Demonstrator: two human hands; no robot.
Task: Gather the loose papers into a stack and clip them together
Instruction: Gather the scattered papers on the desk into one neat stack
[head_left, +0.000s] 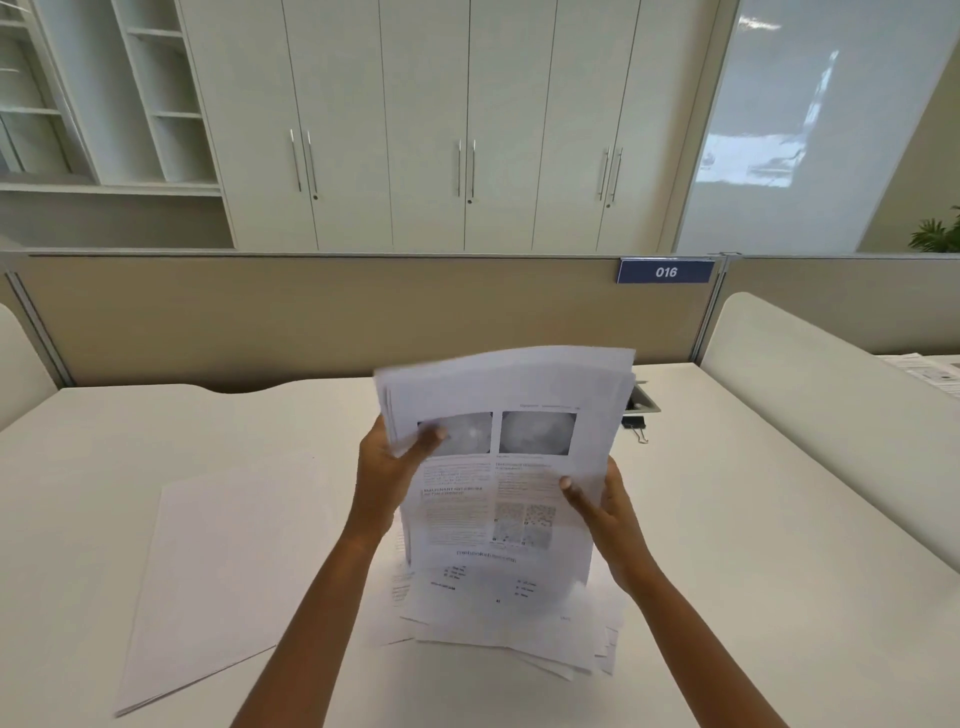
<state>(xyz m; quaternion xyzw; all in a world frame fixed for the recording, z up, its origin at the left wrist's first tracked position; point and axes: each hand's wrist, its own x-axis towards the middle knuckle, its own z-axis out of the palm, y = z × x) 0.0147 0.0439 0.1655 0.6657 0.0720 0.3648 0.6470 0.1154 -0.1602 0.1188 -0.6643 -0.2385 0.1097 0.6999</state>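
Observation:
I hold a sheaf of printed papers (524, 395) upright above the white desk (727, 545), its front page showing two grey pictures and text columns. My left hand (387, 475) grips its left edge with the thumb on the front page. My right hand (605, 512) grips the lower right edge, thumb on the front too. Under the sheaf more loose printed sheets (511, 621) lie in an untidy pile on the desk. A separate stack of blank white sheets (218, 571) lies flat to the left. A black binder clip (636, 425) rests on the desk behind the sheaf, partly hidden.
A beige partition (322, 317) with a blue "016" sign (666, 272) closes off the desk's far side. A cable opening (644, 400) sits by the clip. A curved white divider (810, 395) borders the right; more papers (930, 374) lie beyond it.

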